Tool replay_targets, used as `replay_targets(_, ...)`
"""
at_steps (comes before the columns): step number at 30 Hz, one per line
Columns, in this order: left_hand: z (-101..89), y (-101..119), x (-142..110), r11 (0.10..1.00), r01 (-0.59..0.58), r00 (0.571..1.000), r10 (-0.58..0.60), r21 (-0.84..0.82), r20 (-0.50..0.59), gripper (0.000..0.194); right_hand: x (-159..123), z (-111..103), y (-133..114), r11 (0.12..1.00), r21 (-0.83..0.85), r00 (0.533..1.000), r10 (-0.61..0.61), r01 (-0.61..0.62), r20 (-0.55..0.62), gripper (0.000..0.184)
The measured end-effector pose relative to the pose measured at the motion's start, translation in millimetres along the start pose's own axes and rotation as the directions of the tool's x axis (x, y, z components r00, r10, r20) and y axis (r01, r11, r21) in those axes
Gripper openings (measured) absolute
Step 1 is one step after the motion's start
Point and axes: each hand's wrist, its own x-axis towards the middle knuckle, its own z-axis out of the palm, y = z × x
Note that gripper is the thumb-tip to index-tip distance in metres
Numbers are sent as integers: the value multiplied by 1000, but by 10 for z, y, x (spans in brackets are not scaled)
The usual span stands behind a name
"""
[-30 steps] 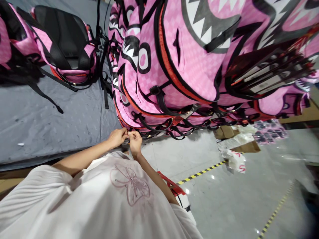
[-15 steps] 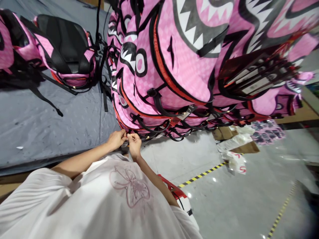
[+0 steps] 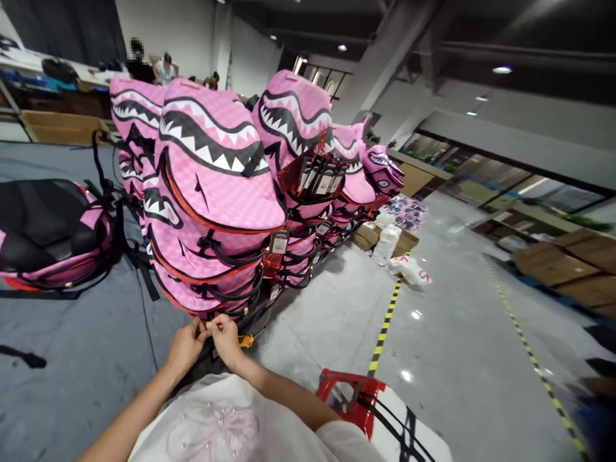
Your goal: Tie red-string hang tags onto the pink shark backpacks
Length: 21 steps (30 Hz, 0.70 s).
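1. Counter [image 3: 91, 350], grey-covered: it is carrying the bags, its near edge running just below the hands.
2. Stack of pink backpacks [image 3: 216, 160]: bags are lying one on another, shark-mouth prints showing, handles facing the aisle; probably piled so to save room and leave handles reachable.
3. Lowest visible backpack [image 3: 176, 293] of the nearest pile: it is sitting on the counter under the others, their weight likely steadying it. Both hands are working at its near edge.
4. Loose backpack [image 3: 41, 224]: it is lying strap side up, left of the pile.
5. Red-framed stool [image 3: 369, 410]: it is standing on the floor, to the right of the wearer.
6. Bunch of hang tags [image 3: 321, 176]: it is resting against the pile beyond, labels showing.
7. Left hand [image 3: 185, 350] and right hand [image 3: 225, 340]: forearms are angling in from both sides, wrists bending inward, fingertips meeting. Each grip is closing in a pinch, apparently for fine control; whatever lies between is too small to tell.
8. Orange piece [image 3: 246, 341]: it is hanging just beside the right hand.
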Motion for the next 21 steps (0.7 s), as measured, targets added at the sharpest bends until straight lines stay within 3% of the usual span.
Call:
replay_targets(4,-3,-22,30,991,-85,992,93,-100,83,20,13,10,1,1000,-12,1000,0,0,6,10)
replay_targets(8,-22,-20,53,1000,-30,999,30,-4,33,16,8,15,-28,1000,-12,1000,-6,5,-10,12)
replay_targets(13,-63,21,58,992,-13,992,29,-128,122,21,7,1,-75,1000,13,1000,9,-9,-8,12)
replay_targets(17,-59,29,58,999,8,1000,-7,-50,26,21,16,0,-71,999,31,999,35,-34,-6,13)
replay_targets(21,-23,16,59,995,-16,993,27,-99,113,22,12,19,-43,998,41,999,45,-46,9,11)
